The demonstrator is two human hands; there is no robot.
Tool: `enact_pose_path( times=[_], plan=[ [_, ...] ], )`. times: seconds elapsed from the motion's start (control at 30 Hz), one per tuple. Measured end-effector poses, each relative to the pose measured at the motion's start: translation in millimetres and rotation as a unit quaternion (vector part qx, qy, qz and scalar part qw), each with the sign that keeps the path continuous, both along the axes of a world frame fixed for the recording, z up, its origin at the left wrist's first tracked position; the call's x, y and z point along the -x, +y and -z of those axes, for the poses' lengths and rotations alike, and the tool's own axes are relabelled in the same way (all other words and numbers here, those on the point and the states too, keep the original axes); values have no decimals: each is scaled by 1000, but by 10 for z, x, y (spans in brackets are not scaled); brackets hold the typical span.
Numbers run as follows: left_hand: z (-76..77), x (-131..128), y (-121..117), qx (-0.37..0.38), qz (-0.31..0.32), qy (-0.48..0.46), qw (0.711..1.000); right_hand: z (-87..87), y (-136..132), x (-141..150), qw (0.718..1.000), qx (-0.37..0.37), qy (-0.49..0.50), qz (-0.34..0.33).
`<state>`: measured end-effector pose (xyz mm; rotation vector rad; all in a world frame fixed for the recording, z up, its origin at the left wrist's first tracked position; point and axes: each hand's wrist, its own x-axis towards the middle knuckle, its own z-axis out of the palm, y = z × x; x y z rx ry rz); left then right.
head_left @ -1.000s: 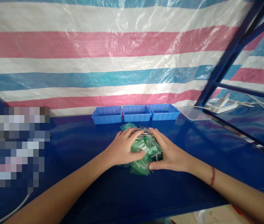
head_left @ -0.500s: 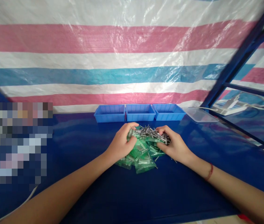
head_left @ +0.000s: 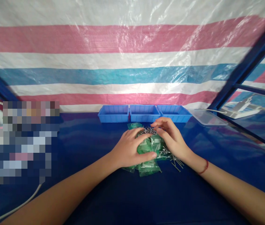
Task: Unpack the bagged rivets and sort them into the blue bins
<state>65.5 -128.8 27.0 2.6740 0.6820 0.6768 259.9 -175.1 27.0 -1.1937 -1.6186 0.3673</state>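
Head view: our hands on a heap of green plastic packets (head_left: 149, 168) and loose nails (head_left: 178, 164), mid-table.
Left hand (head_left: 129, 148) spread over the packets, thumb apart from fingers; right hand (head_left: 173, 137) curled at the nails, hiding part of the heap, so we can't tell its grip. Three blue bins (head_left: 144, 114) behind; far-left area pixelated.

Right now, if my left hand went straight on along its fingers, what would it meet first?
Most likely the heap of green packets and loose metal nails beside the left hand, with the right hand beyond. Depth is unclear, so it might pass over the top.
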Motion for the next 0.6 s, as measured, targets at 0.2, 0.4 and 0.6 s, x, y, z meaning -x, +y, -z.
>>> enact_pose_path(
  times=[0.2, 0.4, 0.6],
  plan=[
    [-7, -15, 10, 13, 8, 18, 1000, 76, 12, -36, 978, 75, -194, 38],
    [10, -33, 35, 34, 22, -69, 997, 36, 24, -4, 968, 49, -238, 64],
    [61, -38, 94, 61, -15, -153, 986, -34, 102, -2, 976, 28, -208, 62]
  ],
)
